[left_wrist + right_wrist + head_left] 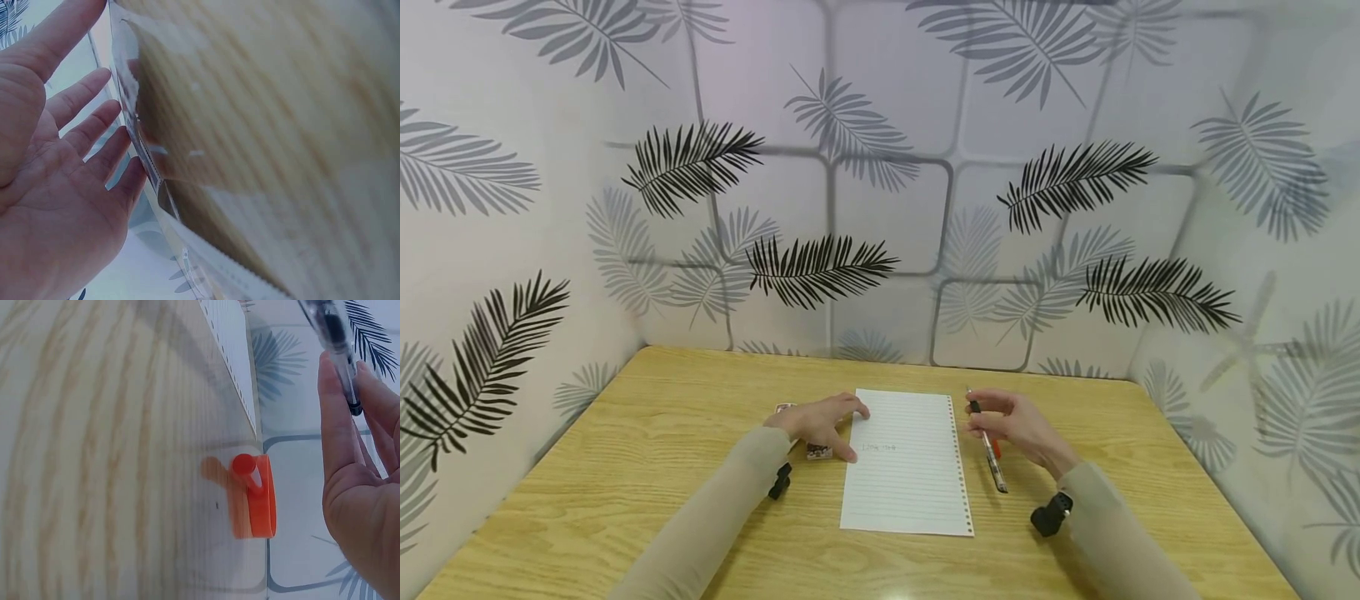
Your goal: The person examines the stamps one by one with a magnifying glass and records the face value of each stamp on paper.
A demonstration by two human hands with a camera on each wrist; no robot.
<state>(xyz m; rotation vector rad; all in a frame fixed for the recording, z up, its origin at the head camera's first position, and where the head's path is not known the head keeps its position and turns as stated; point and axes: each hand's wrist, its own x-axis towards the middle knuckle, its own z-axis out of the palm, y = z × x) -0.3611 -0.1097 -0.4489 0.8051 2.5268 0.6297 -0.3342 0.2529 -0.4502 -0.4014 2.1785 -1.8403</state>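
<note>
A lined sheet of paper [910, 492] with punched holes down its right side lies on the wooden table, a short line of faint handwriting near its left middle. My left hand [823, 421] rests at the sheet's left edge, fingers spread and thumb apart. In the left wrist view, the fingers of that hand [75, 169] are loosely extended. Just right of the sheet, my right hand [1011, 425] holds a clear-barrelled pen [991, 460] with a dark grip. The right wrist view shows this pen [334, 334] pinched between thumb and fingers.
Beneath the left wrist lies a small dark-patterned item [819, 452], partly hidden. Clear plastic packaging [219, 247] fills the near side of the left wrist view. A round orange-red object [262, 506] with a short post stands on the table by the right hand. Patterned walls [887, 208] enclose the table.
</note>
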